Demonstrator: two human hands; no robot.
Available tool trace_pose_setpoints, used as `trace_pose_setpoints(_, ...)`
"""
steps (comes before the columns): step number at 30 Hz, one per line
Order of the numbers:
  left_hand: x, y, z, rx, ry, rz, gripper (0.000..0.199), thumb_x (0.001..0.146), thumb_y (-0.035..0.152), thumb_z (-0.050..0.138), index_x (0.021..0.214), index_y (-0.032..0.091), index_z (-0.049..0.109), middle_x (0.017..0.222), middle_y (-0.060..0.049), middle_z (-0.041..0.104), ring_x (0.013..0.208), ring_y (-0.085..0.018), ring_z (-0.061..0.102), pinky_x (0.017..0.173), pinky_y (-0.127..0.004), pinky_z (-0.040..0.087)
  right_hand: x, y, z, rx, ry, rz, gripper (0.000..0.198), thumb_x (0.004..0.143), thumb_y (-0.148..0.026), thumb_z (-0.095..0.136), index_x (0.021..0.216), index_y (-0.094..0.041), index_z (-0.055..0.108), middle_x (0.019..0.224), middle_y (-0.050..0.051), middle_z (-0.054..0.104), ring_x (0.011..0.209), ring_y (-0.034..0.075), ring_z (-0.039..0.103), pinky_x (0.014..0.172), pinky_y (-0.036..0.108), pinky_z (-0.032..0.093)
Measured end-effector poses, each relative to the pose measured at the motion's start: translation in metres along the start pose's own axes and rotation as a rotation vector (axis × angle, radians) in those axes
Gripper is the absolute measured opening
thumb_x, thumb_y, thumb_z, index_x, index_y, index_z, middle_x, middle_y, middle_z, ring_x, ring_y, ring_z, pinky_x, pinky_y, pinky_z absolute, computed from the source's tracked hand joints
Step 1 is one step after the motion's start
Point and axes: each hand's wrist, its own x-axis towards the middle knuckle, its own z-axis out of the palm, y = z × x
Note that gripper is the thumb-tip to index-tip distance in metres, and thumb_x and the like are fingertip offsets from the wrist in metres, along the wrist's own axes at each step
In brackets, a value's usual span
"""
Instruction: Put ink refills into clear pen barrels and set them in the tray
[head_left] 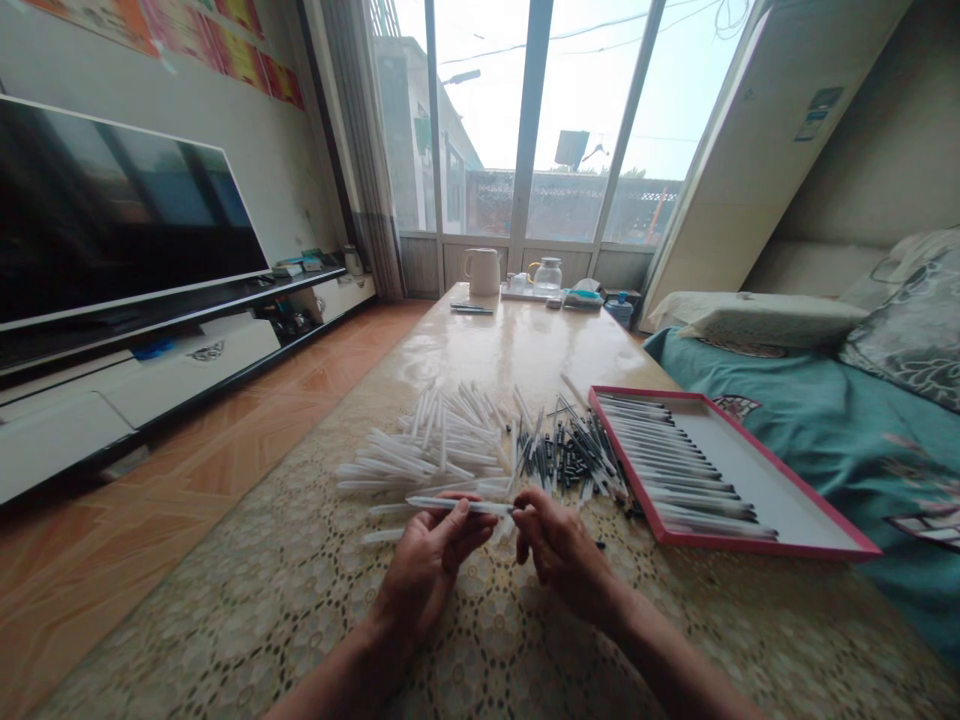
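Pen [442,504] lies nearly level between my two hands, above the near part of the table [285,570]. My left hand [435,545] grips it by the barrel, thumb on top and fingers beneath, with its pale end pointing left past my fingers. My right hand [559,545] is closed, fingers curled, pinching the dark end; whether a separate small piece sits between those fingertips, I can't make out.

Just beyond my left hand lies a heap of white barrels [427,440], most of them lying across one another, with a couple loose beside my knuckles. Beyond my right hand, next to that heap, are black parts [566,455] mixed with some pale sticks. To the right of these stands a shallow pink-edged box [817,528], where finished-looking pens [690,470] lie side by side along its left part; the white bottom shows on the right.

At the table's far end I see a jug [483,272] and a glass pitcher [549,275].
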Motion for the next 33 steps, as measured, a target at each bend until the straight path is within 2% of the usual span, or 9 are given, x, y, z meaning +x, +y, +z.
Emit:
trace_pose_setpoints(6, -0.001, -0.001, 0.000, 0.018, -0.005, -0.006, 0.016, 0.072, 0.020, 0.071, 0.083, 0.013, 0.062, 0.074, -0.007, 0.073, 0.071, -0.018, 0.070, 0.073, -0.029, 0.055, -0.001, 0.003, 0.005, 0.091, -0.023, 0.052, 0.033, 0.096, -0.038, 0.031, 0.071, -0.020, 0.042, 0.052, -0.004, 0.056, 0.038, 0.006, 0.044, 0.046, 0.018, 0.033)
trace_pose_setpoints(14, 0.001, 0.000, 0.000, 0.028, 0.010, 0.005, 0.019, 0.070, 0.022, 0.073, 0.083, 0.013, 0.063, 0.072, -0.007, 0.073, 0.071, -0.018, 0.069, 0.073, -0.028, 0.055, 0.000, 0.003, 0.001, 0.079, -0.025, 0.045, 0.027, 0.094, -0.038, 0.035, 0.079, -0.020, 0.047, 0.059, -0.003, 0.060, 0.037, 0.006, 0.042, 0.043, 0.017, 0.033)
trace_pose_setpoints(19, 0.001, -0.003, -0.001, 0.082, -0.056, 0.017, 0.017, 0.072, 0.024, 0.071, 0.084, 0.013, 0.064, 0.075, -0.007, 0.074, 0.071, -0.017, 0.069, 0.073, -0.028, 0.054, 0.001, 0.004, 0.001, 0.309, -0.145, 0.212, 0.035, 0.092, -0.047, 0.032, 0.071, -0.021, 0.040, 0.051, -0.003, 0.056, 0.032, 0.008, 0.042, 0.034, 0.018, 0.029)
trace_pose_setpoints(21, 0.000, -0.004, -0.001, 0.104, -0.071, 0.028, 0.017, 0.074, 0.025, 0.070, 0.085, 0.014, 0.064, 0.076, -0.006, 0.074, 0.073, -0.017, 0.069, 0.074, -0.029, 0.053, 0.002, 0.002, 0.000, 0.327, -0.172, 0.256, 0.036, 0.093, -0.048, 0.029, 0.070, -0.021, 0.040, 0.050, -0.003, 0.055, 0.031, 0.009, 0.041, 0.034, 0.019, 0.029)
trace_pose_setpoints(23, -0.002, -0.004, 0.001, 0.147, -0.076, 0.061, 0.017, 0.074, 0.027, 0.069, 0.086, 0.015, 0.064, 0.077, -0.005, 0.073, 0.074, -0.018, 0.069, 0.076, -0.031, 0.053, 0.001, -0.003, -0.002, 0.169, -0.072, 0.187, 0.035, 0.093, -0.045, 0.032, 0.072, -0.020, 0.045, 0.058, 0.000, 0.058, 0.041, 0.010, 0.048, 0.041, 0.020, 0.035)
trace_pose_setpoints(25, -0.003, -0.002, 0.003, 0.249, -0.089, 0.110, 0.017, 0.074, 0.027, 0.068, 0.086, 0.015, 0.066, 0.077, -0.005, 0.073, 0.074, -0.018, 0.068, 0.076, -0.031, 0.052, 0.000, -0.009, -0.002, -0.045, 0.055, 0.044, 0.029, 0.092, -0.040, 0.039, 0.077, -0.018, 0.052, 0.071, 0.003, 0.060, 0.058, 0.013, 0.054, 0.054, 0.023, 0.041)
trace_pose_setpoints(28, -0.005, -0.001, 0.005, 0.462, -0.118, 0.201, 0.017, 0.073, 0.028, 0.069, 0.083, 0.014, 0.068, 0.071, -0.005, 0.070, 0.068, -0.018, 0.065, 0.069, -0.029, 0.051, -0.001, -0.015, -0.002, -0.192, 0.041, -0.118, 0.017, 0.091, -0.031, 0.045, 0.086, -0.019, 0.056, 0.082, 0.004, 0.061, 0.073, 0.015, 0.056, 0.066, 0.025, 0.041)
trace_pose_setpoints(30, -0.005, -0.002, 0.006, 0.530, -0.097, 0.257, 0.020, 0.072, 0.028, 0.069, 0.088, 0.015, 0.068, 0.071, -0.004, 0.068, 0.064, -0.017, 0.064, 0.063, -0.028, 0.051, -0.001, -0.013, -0.002, -0.212, 0.008, -0.145, 0.018, 0.092, -0.026, 0.041, 0.085, -0.020, 0.057, 0.081, 0.003, 0.061, 0.072, 0.015, 0.056, 0.065, 0.025, 0.041)
trace_pose_setpoints(33, -0.006, -0.005, 0.005, 0.642, -0.045, 0.375, 0.025, 0.075, 0.029, 0.065, 0.098, 0.020, 0.067, 0.085, -0.006, 0.068, 0.071, -0.019, 0.065, 0.066, -0.031, 0.051, 0.001, -0.007, -0.004, -0.194, 0.106, -0.091, 0.020, 0.093, -0.025, 0.037, 0.084, -0.019, 0.054, 0.074, 0.003, 0.059, 0.065, 0.014, 0.055, 0.060, 0.024, 0.040)
